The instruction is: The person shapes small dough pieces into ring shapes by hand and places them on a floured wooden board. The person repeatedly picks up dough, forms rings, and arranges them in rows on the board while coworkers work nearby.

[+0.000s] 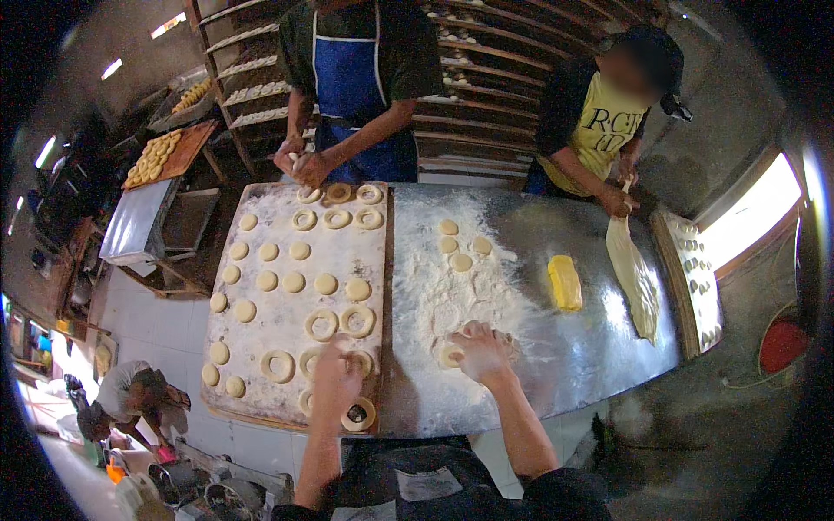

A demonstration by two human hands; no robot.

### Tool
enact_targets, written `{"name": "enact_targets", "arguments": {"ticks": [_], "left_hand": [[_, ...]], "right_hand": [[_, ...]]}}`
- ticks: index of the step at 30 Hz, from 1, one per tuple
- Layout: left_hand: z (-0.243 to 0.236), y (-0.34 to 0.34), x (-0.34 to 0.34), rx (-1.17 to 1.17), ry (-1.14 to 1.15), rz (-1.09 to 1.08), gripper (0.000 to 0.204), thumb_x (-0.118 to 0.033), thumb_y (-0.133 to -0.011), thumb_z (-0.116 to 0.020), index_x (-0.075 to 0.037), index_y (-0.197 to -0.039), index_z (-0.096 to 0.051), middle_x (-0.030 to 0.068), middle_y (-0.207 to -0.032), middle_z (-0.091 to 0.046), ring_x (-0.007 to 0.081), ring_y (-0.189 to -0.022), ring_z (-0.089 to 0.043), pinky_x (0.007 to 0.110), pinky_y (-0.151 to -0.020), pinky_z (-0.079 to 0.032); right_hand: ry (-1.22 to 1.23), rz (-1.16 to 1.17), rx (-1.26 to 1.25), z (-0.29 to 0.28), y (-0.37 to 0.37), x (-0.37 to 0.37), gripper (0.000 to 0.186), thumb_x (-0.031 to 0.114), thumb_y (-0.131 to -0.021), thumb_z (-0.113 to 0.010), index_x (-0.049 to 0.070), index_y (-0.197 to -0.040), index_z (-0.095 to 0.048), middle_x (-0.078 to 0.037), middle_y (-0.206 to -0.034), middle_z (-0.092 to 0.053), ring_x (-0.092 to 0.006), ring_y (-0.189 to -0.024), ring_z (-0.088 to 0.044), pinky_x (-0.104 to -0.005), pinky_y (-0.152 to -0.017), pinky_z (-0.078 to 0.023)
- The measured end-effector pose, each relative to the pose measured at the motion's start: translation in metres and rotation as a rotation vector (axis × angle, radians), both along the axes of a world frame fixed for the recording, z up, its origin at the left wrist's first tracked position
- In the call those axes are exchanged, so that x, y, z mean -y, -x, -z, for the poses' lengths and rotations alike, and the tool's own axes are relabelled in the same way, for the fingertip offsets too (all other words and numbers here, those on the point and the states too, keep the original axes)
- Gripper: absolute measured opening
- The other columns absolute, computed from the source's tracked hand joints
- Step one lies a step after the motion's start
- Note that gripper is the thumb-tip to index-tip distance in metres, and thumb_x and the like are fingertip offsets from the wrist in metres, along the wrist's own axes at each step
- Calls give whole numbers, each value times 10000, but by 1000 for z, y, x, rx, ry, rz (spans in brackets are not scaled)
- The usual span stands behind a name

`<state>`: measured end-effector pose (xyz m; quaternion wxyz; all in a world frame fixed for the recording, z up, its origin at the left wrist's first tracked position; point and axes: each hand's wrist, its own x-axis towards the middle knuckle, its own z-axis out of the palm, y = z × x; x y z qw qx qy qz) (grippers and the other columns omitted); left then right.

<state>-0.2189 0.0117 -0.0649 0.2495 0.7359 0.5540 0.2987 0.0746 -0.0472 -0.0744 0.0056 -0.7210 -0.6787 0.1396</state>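
My left hand [337,379] is over the near right part of the floured wooden board [261,339], among dough rings [321,326]; motion blurs its fingers. Close by, one ring [358,414] has something dark in its centre. On the floured metal tabletop [426,399], my right hand [485,352] lies low with its fingers stretched out. A round piece of dough [450,356] shows at its left side, partly covered by the fingers. Beyond it, several small dough rounds [460,262] sit in the loose flour.
Across the board, a person in a blue apron [349,74] works dough between both hands. Another at the far right holds up a long stretched strip of dough [632,278]. A yellow block [565,283] lies on the metal. Racks [495,61] stand behind; a crouching person [139,395] is lower left.
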Motion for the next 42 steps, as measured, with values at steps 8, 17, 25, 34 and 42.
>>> {"name": "enact_targets", "arguments": {"ticks": [8,17,25,34,42], "left_hand": [[-15,-135,47,108,389,251,302,-245,-927,-659,-23,-1133,-660,219,-915,-716,330,-854,-721,378,-758,-557],[-43,-181,76,348,216,206,274,-32,-820,-714,1,-1087,-664,152,-879,-683,285,-806,-686,365,-726,-542],[-24,-188,71,346,-230,118,605,90,-804,-580,-53,-1357,-382,110,-983,-526,281,-924,-576,382,-829,-488],[-14,-159,87,518,-44,-72,265,-247,-1028,-470,-72,-1228,-463,137,-760,-618,303,-649,-665,394,-585,-514],[-15,-84,80,452,-116,-270,237,-285,-1056,-415,-74,-1109,-508,192,-720,-630,423,-640,-651,478,-544,-489]], "right_hand": [[81,155,-825,-5,-43,15,368,268,-850,-728,68,-1103,-552,-135,-1000,-639,-264,-939,-651,-384,-839,-519],[-462,186,-701,-14,-47,22,467,46,-843,-685,87,-1261,-479,-110,-1099,-578,-190,-939,-604,-330,-781,-521],[89,-6,-2013,-9,-48,27,520,205,-850,-550,37,-1327,-429,-192,-1177,-579,-301,-1124,-591,-406,-985,-459],[151,52,-1762,-22,3,17,572,507,-1004,-471,88,-1388,-407,-76,-898,-614,-171,-703,-602,-314,-637,-506],[305,-572,-2495,-25,84,-12,624,571,-1003,-410,73,-1380,-405,-164,-1109,-645,-269,-932,-674,-338,-834,-535]]}}
